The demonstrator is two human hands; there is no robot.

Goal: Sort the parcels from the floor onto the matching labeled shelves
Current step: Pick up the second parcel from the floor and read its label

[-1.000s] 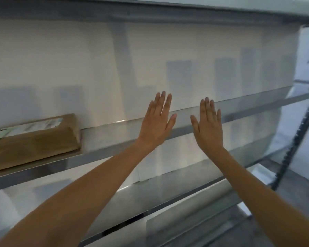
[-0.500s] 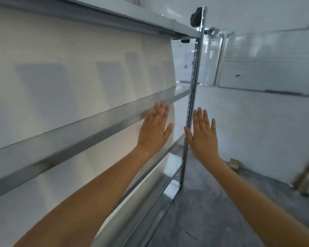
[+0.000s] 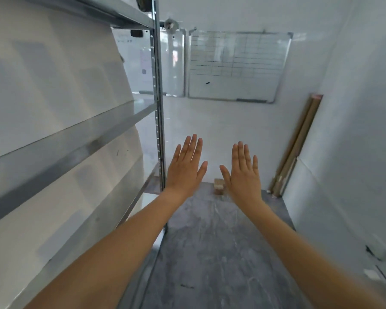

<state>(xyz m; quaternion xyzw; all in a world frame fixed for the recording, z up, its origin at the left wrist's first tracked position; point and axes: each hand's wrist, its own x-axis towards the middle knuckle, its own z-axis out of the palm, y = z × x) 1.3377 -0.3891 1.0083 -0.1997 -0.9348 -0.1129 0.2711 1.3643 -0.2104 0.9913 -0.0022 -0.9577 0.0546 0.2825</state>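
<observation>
Head view | my left hand [image 3: 186, 167] and right hand [image 3: 243, 172] are raised side by side, fingers spread flat, both empty | a small brown parcel [image 3: 218, 186] lies on the grey floor [image 3: 210, 241] beyond them, showing between the two hands | metal shelves [image 3: 76, 139] run along left of my left hand

Single head view, facing forward-down along floor [image 3: 212, 241], shelves [image 3: 76, 148] close left.
</observation>
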